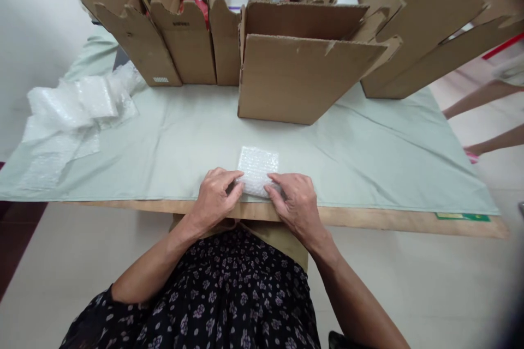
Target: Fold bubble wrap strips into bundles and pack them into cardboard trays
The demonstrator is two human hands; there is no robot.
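Observation:
A small piece of bubble wrap [258,161] lies folded near the front edge of the table, its near end raised into a fold or roll. My left hand [219,192] pinches its left side between thumb and fingers. On the opposite side, my right hand [295,199] grips the near right corner the same way. Whether anything is wrapped inside cannot be made out.
Light green cloth [192,136] covers the table. Loose bubble wrap [65,114] is heaped at the left. An open cardboard box [303,79] stands ahead, before a row of several cardboard holders [184,43] with contents. Another person's legs [491,98] show at right.

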